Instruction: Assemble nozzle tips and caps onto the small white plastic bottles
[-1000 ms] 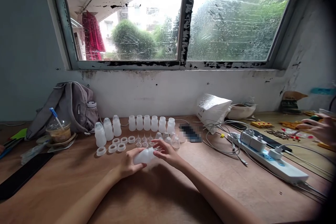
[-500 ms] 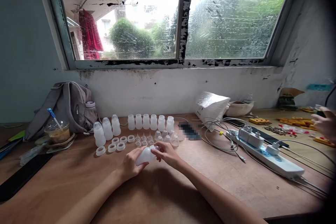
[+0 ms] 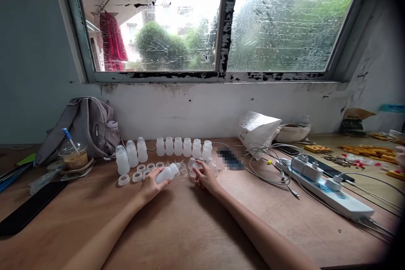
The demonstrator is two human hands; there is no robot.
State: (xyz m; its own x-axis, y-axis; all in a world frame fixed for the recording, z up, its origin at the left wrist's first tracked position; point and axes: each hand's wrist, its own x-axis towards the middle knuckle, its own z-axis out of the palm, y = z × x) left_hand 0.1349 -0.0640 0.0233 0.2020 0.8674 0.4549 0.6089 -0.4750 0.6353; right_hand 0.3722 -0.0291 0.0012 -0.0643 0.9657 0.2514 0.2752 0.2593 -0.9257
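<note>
My left hand (image 3: 152,184) is closed around a frosted white baby bottle (image 3: 166,174), tilted with its neck up and to the right. Among a group of clear dome caps, my right hand (image 3: 206,176) has its fingertips at a clear bottle cap (image 3: 192,163), seemingly pinching it. Part of that cap and others behind the fingers is hidden. White collar rings (image 3: 124,180) lie left of the caps, some covered by my left hand. Several clear teats (image 3: 183,171) stand between the rings and caps, partly behind the held bottle.
Open bottles (image 3: 178,147) stand in a back row, with capped bottles (image 3: 122,160) to their left. A backpack (image 3: 91,124) and iced drink cup (image 3: 73,156) are at left. Right are a blurred-out phone (image 3: 232,159), white bag (image 3: 259,133), cables and a power strip (image 3: 335,196).
My right hand has left the held bottle's top and moved right and up to the clear caps. My left hand has shifted left with the bottle. The view has turned slightly left.
</note>
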